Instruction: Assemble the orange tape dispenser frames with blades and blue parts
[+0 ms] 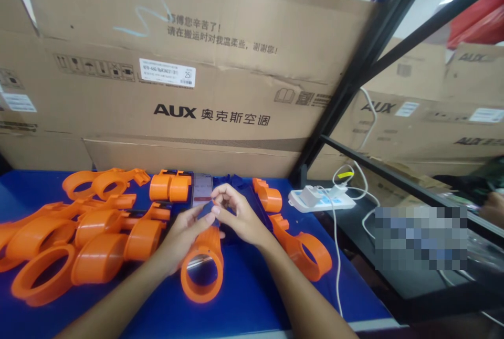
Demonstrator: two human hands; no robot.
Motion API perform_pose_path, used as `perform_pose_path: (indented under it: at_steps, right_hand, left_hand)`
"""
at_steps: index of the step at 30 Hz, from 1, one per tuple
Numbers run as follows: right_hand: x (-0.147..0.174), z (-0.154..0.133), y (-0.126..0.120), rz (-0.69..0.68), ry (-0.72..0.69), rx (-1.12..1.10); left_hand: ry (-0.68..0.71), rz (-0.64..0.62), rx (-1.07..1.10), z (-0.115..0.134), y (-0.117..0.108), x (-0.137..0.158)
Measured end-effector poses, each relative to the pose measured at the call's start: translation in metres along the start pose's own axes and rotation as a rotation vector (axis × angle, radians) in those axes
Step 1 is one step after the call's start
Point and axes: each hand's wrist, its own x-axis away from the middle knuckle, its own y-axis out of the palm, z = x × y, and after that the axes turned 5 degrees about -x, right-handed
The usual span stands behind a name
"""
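From where I operate, the large carton (232, 92) spans the far side, probably stood there as a backstop; the blue table (252, 286) runs along its foot, and the black frame (346, 92) slants down at the right. On the left of the table lie the many orange rings (98, 257), crowded together and some overlapping, an arrangement that I judge leaves the middle free for handwork. Two side rings (271, 200) rest to the right, beyond my right forearm. The held ring (207, 240) is central, just below the hands, its round opening turned toward me and its narrower end running up under the fingers, presumably so that this end can be worked in plain sight. The white strip (342, 201) sits at the table's right edge, apart from the rings. The phone (202, 184) lies just beyond the fingertips, beside a dark blue heap (254, 202) whose make-up I cannot tell. Smallest is the blue piece (205, 209), at the held ring's upper end: my left hand (185, 231) clasps it under the thumb, and my right hand (240, 218) pinches its upper edge, thumb and forefinger nearly together. Whether the hidden left fingers also bear the held ring, I cannot tell.
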Motion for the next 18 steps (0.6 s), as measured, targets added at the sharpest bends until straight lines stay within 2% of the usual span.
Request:
perform_pose_path:
  at_steps: [10, 18]
  right_hand:
    - [-0.0003, 0.0077, 0.0055, 0.001, 0.04, -0.073]
    - [-0.001, 0.0094, 0.0094, 0.036, 0.081, -0.081]
  left_hand:
    - [0.067, -0.048, -0.015, 0.0008, -0.0011, -0.0018]
    - [0.046, -0.009, -0.004, -0.0035, -0.0035, -0.004]
